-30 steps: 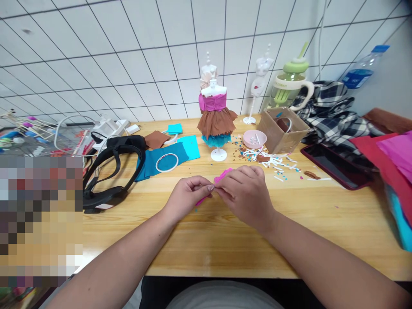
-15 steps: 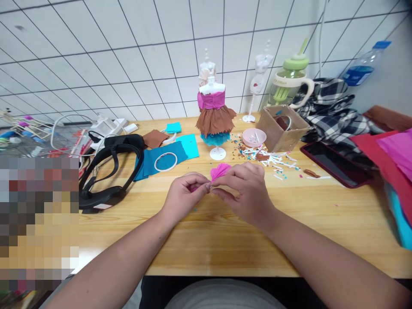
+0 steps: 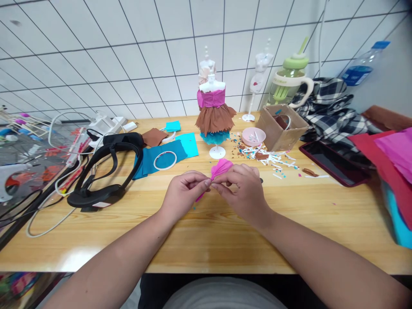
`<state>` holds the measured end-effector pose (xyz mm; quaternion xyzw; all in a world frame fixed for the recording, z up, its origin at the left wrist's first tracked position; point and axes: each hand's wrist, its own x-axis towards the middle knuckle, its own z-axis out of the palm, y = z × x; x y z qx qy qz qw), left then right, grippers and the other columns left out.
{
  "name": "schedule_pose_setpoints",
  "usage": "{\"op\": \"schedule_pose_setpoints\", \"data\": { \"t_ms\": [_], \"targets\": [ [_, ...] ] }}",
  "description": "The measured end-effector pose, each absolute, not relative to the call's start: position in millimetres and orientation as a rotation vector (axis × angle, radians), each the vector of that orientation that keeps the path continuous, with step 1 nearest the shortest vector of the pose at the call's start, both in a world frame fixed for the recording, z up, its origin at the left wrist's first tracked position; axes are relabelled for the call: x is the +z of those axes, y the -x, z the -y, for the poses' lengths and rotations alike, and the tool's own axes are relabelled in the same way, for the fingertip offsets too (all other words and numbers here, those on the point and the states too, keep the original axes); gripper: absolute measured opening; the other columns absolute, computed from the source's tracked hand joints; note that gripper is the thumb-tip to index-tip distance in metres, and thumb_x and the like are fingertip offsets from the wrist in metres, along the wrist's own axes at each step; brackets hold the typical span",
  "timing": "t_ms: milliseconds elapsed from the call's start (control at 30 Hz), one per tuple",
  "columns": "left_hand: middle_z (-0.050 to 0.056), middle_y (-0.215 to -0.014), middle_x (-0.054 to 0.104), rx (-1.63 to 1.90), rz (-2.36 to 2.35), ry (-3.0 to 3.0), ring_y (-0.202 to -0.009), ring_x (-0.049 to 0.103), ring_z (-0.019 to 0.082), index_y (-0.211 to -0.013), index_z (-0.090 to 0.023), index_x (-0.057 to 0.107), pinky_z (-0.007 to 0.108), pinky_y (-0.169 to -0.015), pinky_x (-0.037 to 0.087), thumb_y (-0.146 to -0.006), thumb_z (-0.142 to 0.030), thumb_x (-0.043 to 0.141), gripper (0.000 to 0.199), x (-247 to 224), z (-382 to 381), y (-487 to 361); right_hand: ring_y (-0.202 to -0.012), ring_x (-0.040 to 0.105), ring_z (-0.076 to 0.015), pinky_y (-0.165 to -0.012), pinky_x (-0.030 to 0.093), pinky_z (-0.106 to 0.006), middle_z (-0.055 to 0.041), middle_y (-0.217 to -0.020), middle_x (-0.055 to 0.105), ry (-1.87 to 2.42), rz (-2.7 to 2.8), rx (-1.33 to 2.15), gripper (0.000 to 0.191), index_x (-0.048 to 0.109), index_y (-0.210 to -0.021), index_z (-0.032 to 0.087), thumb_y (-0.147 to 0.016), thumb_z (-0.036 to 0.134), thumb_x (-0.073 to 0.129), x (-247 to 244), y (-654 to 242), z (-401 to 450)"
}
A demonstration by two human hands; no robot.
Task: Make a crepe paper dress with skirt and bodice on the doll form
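Between my two hands is a piece of pink crepe paper (image 3: pixel 221 167), gathered at its middle and fanned out above the pinch. My left hand (image 3: pixel 186 191) pinches the gathered part between thumb and forefinger, and a pink end shows below it. The fingertips of my right hand (image 3: pixel 242 185) close on the same gather from the other side. Just behind my hands stands a small white dress form (image 3: pixel 212 87) wearing a pink paper bodice (image 3: pixel 212 98), a brown ruffled skirt (image 3: pixel 215 119) and a teal layer (image 3: pixel 215 137) beneath.
Left lie a black headset (image 3: pixel 111 171), teal paper (image 3: pixel 154 156) and a white ring (image 3: pixel 165 160). At right are paper scraps (image 3: pixel 267 155), a pink bowl (image 3: pixel 254 136), a cardboard box (image 3: pixel 281 128), a phone (image 3: pixel 333 163) and coloured sheets (image 3: pixel 389 171). A green-lidded jug (image 3: pixel 291 79) stands behind.
The pink paper now fans out wider above my fingers, and its lower end shows beneath my left hand. Both hands stay almost in place.
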<state>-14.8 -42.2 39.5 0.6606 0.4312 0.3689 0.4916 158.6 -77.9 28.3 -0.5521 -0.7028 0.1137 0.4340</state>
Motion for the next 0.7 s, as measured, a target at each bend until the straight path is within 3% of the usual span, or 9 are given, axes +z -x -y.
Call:
{"op": "schedule_pose_setpoints", "data": {
  "t_ms": [200, 400, 567, 700],
  "targets": [
    [0.004, -0.072, 0.068, 0.907, -1.030, -1.462, -0.060, 0.057, 0.012, -0.074, -0.015, 0.074, 0.022, -0.051, 0.045, -0.074, -0.039, 0.075, 0.024, 38, 42, 15, -0.068, 0.053, -0.0142, -0.065, 0.041, -0.028, 0.0002, -0.073, 0.063, 1.291, 1.551, 0.582, 0.005, 0.071, -0.081, 0.023, -0.081, 0.028, 0.070, 27, -154, 78],
    [0.003, -0.071, 0.066, 0.925, -0.991, -1.445, -0.061, 0.056, 0.011, -0.072, -0.015, 0.074, 0.022, -0.054, 0.045, -0.074, -0.037, 0.076, 0.022, 34, 41, 15, -0.061, 0.048, -0.0117, -0.059, 0.038, -0.026, 0.0029, -0.068, 0.055, 1.261, 1.525, 0.623, 0.005, 0.066, -0.081, 0.022, -0.082, 0.026, 0.068, 27, -151, 78],
    [0.004, -0.074, 0.066, 0.867, -0.962, -1.457, -0.063, 0.057, 0.011, -0.076, -0.015, 0.075, 0.021, -0.053, 0.044, -0.077, -0.036, 0.074, 0.020, 35, 40, 17, -0.053, 0.039, -0.0085, -0.049, 0.032, -0.022, 0.0089, -0.065, 0.045, 1.287, 1.255, 0.875, 0.039, 0.042, -0.078, 0.024, -0.068, 0.031, 0.080, 21, -152, 75],
    [0.003, -0.071, 0.065, 0.682, -0.962, -1.491, -0.053, 0.053, 0.009, -0.077, -0.014, 0.075, 0.021, -0.047, 0.039, -0.077, -0.037, 0.074, 0.023, 34, 37, 19, -0.056, 0.040, -0.0086, -0.051, 0.033, -0.021, 0.0094, -0.065, 0.046, 1.272, 1.241, 1.079, 0.044, 0.039, -0.079, 0.024, -0.064, 0.028, 0.080, 17, -156, 70]
  ]
}}
